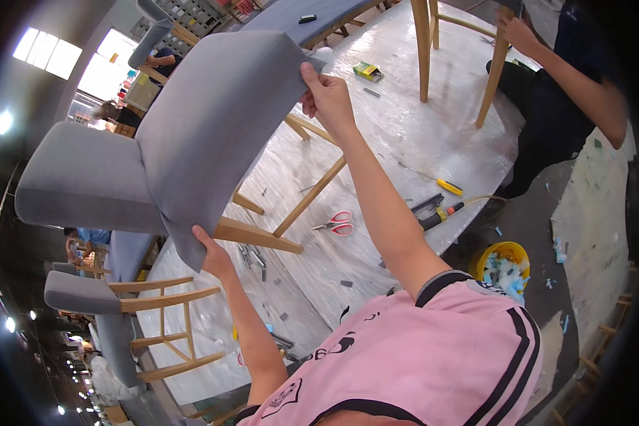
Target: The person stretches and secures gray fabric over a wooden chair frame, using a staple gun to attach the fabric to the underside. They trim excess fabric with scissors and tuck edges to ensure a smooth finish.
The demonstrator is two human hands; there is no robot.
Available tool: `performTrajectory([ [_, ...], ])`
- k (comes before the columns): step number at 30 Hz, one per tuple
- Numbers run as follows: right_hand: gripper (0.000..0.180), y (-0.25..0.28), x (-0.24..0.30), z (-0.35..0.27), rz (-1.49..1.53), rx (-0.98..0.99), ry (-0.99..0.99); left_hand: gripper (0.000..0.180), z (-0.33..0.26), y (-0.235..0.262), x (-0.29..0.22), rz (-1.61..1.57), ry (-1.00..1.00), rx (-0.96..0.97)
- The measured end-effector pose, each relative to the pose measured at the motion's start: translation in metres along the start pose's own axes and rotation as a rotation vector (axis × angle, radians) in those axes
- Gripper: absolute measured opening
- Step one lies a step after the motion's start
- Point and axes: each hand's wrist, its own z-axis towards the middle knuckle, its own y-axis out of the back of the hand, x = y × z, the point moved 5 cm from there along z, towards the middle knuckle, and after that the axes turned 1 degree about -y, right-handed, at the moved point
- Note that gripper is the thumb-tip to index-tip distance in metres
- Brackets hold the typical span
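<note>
A grey upholstered chair [213, 121] with pale wooden legs fills the upper left, tilted over a plastic-covered worktable [390, 153]. My right hand [332, 103] pinches the grey fabric at the far right corner of its padding, thumb on top and fingers curled. At the near corner, my left hand [216, 257] grips a hanging flap of the same fabric, thumb on the outer face. Its other fingers are partly hidden. Beneath the chair, red-handled scissors [341, 223] and several metal staple strips [251, 259] lie on the plastic.
A yellow-handled screwdriver [449, 187] and a hosed staple gun [434, 215] lie right. A yellow bucket [521, 257] of foam scraps stands on the floor. Another person's hand [518, 34] holds a chair leg at upper right. More grey chairs [85, 292] stand left.
</note>
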Motion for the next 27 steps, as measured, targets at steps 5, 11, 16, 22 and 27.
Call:
performTrajectory([
  [5, 0.066, -0.006, 0.019, 0.0, -0.129, 0.174, -0.033, 0.061, -0.001, 0.001, 0.0, 0.038, 0.062, -0.049],
  [11, 0.066, -0.002, -0.014, 0.019, 0.024, 0.162, 0.084, 0.074, -0.003, -0.002, 0.025, 0.012, 0.18, -0.054],
  [16, 0.063, 0.0, -0.018, 0.021, 0.023, 0.187, 0.354, 0.08, -0.002, 0.001, 0.017, 0.072, 0.242, 0.002],
  [22, 0.061, 0.005, -0.023, 0.021, 0.0, 0.234, 0.522, 0.079, 0.0, 0.002, 0.008, 0.14, 0.168, -0.004],
  [27, 0.059, 0.004, -0.036, 0.026, -0.032, 0.169, 0.239, 0.073, 0.001, 0.004, 0.011, 0.032, 0.177, 0.041],
])
